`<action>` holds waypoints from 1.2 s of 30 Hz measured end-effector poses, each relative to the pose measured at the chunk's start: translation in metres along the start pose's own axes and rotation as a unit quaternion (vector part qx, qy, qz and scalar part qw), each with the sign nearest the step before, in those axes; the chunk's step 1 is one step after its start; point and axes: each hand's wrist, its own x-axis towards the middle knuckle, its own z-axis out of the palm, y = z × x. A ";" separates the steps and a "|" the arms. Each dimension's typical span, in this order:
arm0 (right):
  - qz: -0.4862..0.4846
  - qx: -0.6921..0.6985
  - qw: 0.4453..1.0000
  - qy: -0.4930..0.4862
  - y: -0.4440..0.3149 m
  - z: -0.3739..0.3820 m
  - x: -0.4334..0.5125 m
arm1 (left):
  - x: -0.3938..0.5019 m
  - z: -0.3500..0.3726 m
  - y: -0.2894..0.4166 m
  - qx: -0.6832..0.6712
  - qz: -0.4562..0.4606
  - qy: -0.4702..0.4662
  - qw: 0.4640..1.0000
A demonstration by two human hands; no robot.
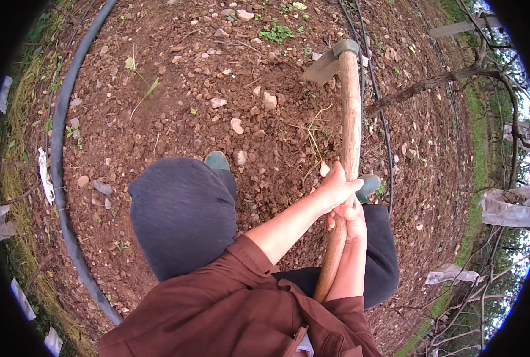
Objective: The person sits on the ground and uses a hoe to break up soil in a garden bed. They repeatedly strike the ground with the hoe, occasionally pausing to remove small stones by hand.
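Observation:
A hoe with a long wooden handle (350, 111) points away from me, on the right side of my body. My left hand (339, 186) reaches across and wraps around the handle at about its middle. Just below it, my right hand (353, 217) grips the same handle. At the far end, the metal hoe blade (323, 68) angles down to the left from its collar. Whether its edge touches the reddish-brown soil (265, 129) cannot be told. The handle's lower end passes beside my right forearm and out of sight behind my brown jacket.
A thick dark hose (59, 134) curves along the left. Thin black drip lines (383, 120) run at the right, close to the hoe. A bare branch (430, 85) juts in from the right. My green boots (218, 160) stand among stones and small weeds (276, 33).

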 end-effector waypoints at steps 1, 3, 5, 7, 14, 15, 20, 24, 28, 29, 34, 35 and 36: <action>-0.003 -0.011 1.000 0.014 -0.002 0.001 -0.005 | -0.006 0.003 0.002 -0.015 -0.009 -0.011 1.000; -0.017 0.015 1.000 0.004 -0.007 0.001 -0.013 | -0.013 0.003 0.010 -0.026 -0.013 -0.060 0.998; -0.037 0.003 0.999 0.020 -0.012 0.001 -0.015 | -0.017 0.006 0.018 0.033 0.063 -0.025 0.997; -0.038 0.010 0.999 0.021 -0.015 0.000 -0.016 | -0.016 0.007 0.024 0.007 0.040 -0.044 0.998; 0.036 -0.012 0.999 0.035 0.014 0.010 -0.038 | -0.002 -0.009 0.014 -0.209 -0.066 -0.028 0.975; 0.053 -0.025 0.997 0.042 0.016 0.010 -0.046 | -0.007 -0.008 0.012 -0.196 -0.104 0.006 0.975; 0.041 0.041 0.998 0.012 0.003 0.001 -0.086 | -0.039 0.016 0.021 -0.161 -0.035 -0.073 0.984; -0.001 0.034 0.999 0.021 0.002 0.001 -0.076 | -0.036 0.018 0.034 -0.178 0.009 -0.070 0.981; -0.001 0.001 1.000 0.021 0.008 0.001 -0.063 | -0.030 0.014 0.033 -0.155 -0.024 -0.002 0.988; 0.001 0.003 1.000 0.019 0.010 0.001 -0.064 | -0.030 0.013 0.031 -0.151 -0.036 0.014 0.988; 0.080 -0.005 0.996 0.026 0.023 0.008 -0.081 | -0.033 0.006 0.022 -0.272 -0.108 0.087 0.952; 0.071 0.003 0.997 0.017 0.023 0.008 -0.087 | -0.036 0.006 0.021 -0.276 -0.098 0.070 0.954; 0.064 0.008 0.998 0.007 0.021 0.009 -0.093 | -0.041 0.008 0.022 -0.271 -0.095 0.076 0.955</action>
